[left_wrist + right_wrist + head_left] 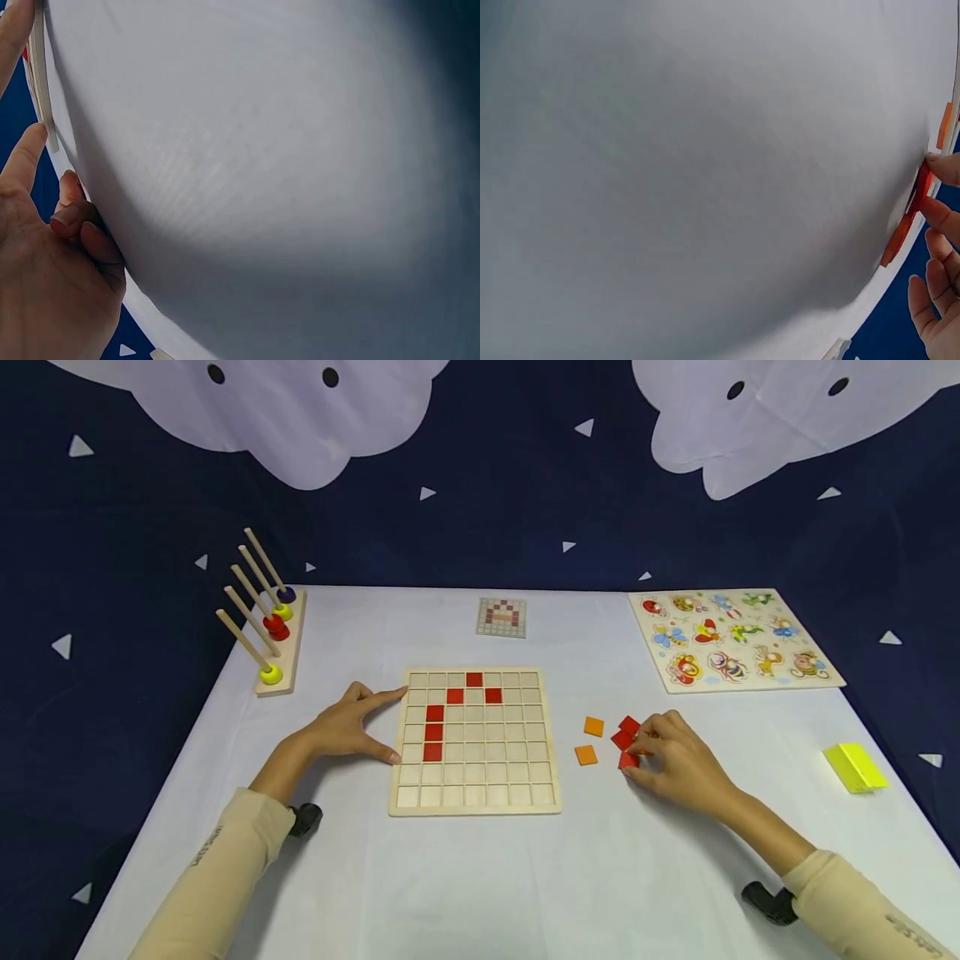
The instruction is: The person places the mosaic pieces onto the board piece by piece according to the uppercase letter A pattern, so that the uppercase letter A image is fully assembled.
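Note:
A wooden grid board lies on the table with several red square tiles set in its upper left and top cells. My left hand rests at the board's left side, thumb and index finger stretched out and touching its edge. In the left wrist view, the other fingers of the left hand are bent. Right of the board, my right hand pinches a red square tile between thumb and index finger, at table level. Two more red tiles lie just beyond it. Two orange tiles lie between them and the board.
A small pattern card lies behind the board. On the left stands a peg stacker with coloured rings. An insect picture puzzle board is at the back right, with a yellow block near the right edge.

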